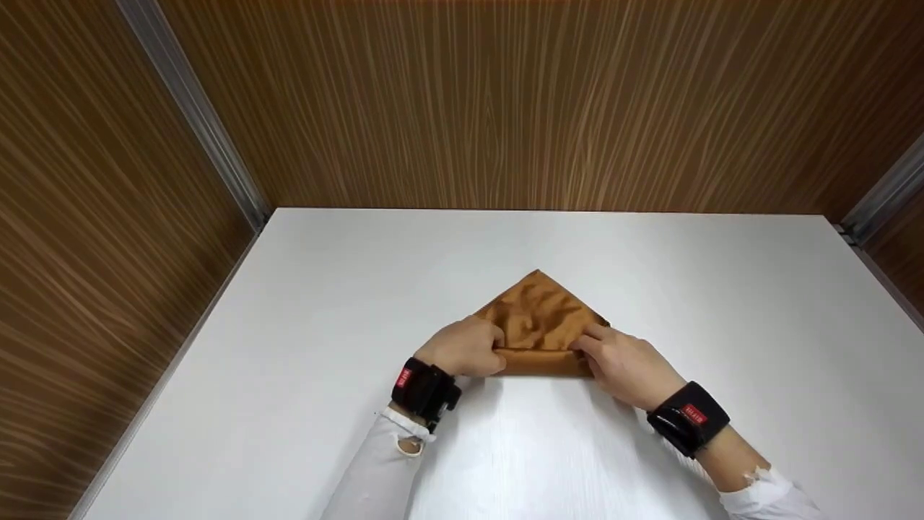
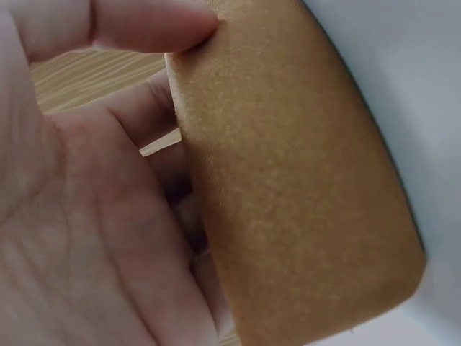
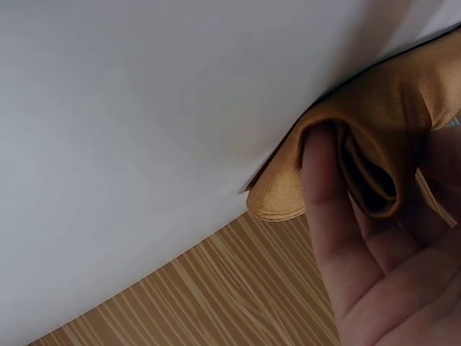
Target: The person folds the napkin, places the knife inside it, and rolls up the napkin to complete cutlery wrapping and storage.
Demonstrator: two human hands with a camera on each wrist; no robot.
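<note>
A shiny brown cloth (image 1: 538,318), folded into a triangle with its tip pointing away, lies on the white table (image 1: 332,303). Its near edge is rolled into a thick fold. My left hand (image 1: 468,348) grips the left end of that fold, with the thumb on top; the cloth (image 2: 288,194) fills the left wrist view beside the palm (image 2: 79,245). My right hand (image 1: 626,361) grips the right end, with a finger (image 3: 324,194) tucked inside the rolled cloth (image 3: 374,137). Both wrists carry black bands.
Brown wood-grain walls (image 1: 505,101) close the table in at the back and both sides, with metal strips (image 1: 195,108) in the corners. White tabletop surrounds the cloth on every side.
</note>
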